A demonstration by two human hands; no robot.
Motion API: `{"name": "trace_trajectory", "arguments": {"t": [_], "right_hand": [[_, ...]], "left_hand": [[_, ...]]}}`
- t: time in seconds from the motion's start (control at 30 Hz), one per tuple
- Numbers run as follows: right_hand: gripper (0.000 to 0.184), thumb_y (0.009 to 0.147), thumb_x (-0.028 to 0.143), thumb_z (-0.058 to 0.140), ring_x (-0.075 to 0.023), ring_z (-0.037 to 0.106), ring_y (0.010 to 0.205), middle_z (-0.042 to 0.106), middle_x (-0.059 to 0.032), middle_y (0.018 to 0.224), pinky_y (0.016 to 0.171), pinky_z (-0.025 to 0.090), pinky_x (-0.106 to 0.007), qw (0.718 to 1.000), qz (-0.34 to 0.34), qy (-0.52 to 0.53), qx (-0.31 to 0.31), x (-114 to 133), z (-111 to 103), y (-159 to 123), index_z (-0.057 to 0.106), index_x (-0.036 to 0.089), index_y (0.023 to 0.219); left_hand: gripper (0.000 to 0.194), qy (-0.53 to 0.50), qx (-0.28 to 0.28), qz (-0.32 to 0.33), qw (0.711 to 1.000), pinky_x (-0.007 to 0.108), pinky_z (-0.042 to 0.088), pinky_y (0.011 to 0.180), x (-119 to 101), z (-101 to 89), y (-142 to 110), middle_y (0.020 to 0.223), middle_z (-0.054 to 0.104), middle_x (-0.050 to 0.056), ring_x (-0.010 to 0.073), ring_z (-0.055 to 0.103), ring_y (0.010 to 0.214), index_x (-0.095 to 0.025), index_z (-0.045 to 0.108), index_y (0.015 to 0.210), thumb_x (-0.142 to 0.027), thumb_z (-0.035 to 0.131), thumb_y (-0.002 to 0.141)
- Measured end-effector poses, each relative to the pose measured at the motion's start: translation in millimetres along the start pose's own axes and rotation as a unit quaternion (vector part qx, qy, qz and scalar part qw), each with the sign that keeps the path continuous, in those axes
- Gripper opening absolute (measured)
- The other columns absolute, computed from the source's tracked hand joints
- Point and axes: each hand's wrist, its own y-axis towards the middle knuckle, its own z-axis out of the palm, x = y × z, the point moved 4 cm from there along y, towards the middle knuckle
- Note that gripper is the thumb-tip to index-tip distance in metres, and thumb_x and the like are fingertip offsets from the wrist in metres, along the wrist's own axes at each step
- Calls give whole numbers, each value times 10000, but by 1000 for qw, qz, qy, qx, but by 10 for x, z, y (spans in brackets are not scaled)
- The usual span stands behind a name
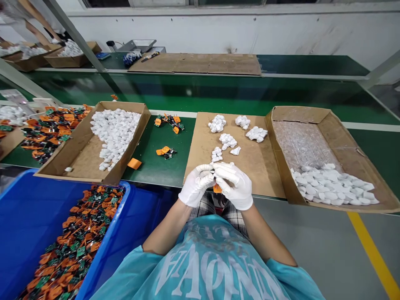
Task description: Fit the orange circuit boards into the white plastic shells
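My left hand [197, 185] and my right hand [235, 185], both in white gloves, meet at the front edge of a cardboard sheet [200, 143]. Their fingers are pinched together around a small part with an orange piece [217, 188] hanging below and something dark between the fingertips. Most of that part is hidden by the gloves. Just beyond my fingers lies a small pile of white plastic pieces [216, 154]. More white piles [228, 141] and a single white piece [235, 151] rest farther up the sheet.
At left stands a cardboard box [78, 150] of white pieces; at right, another box [283, 175]. Orange-tabbed circuit boards [166, 152] lie on the green bench and fill part of a blue bin [125, 200]. A person [34, 25] stands at far left.
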Motion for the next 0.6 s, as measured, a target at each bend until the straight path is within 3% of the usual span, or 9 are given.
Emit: {"name": "trace_trajectory", "arguments": {"t": [0.13, 0.27, 0.43, 0.6], "right_hand": [[169, 807, 147, 675, -202, 693, 994, 744, -39, 1020, 950, 522, -401, 983, 134, 122, -39, -74, 28, -55, 676, 265, 928], [114, 785, 180, 669, -210, 691, 951, 731, -56, 970, 858, 546, -386, 954, 231, 186, -40, -100, 120, -107, 643, 239, 879], [107, 788, 182, 641, -193, 682, 924, 718, -54, 947, 842, 551, -363, 967, 207, 133, -66, -59, 119, -81, 620, 230, 881], [256, 877, 322, 611, -224, 669, 1068, 691, -78, 1177, 922, 555, -395, 966, 203, 160, -11, -103, 85, -110, 643, 250, 1121]], "left_hand": [[480, 8, 8, 20, 1000, 178, 531, 593, -9, 18, -11, 708, 712, -3, 88, 655, 600, -152, 651, 797, -324, 927, 444], [463, 11, -1, 43, 999, 199, 545, 598, -19, 31, -44, 690, 717, 5, 110, 672, 596, -155, 655, 781, -301, 929, 437], [460, 51, -12, 85, 995, 239, 559, 620, -56, 14, -58, 727, 728, 20, 139, 684, 616, -164, 650, 787, -276, 926, 436], [464, 56, -3, 74, 996, 285, 571, 710, -78, -7, -57, 811, 742, 40, 166, 703, 707, -169, 675, 853, -297, 913, 476]]}}
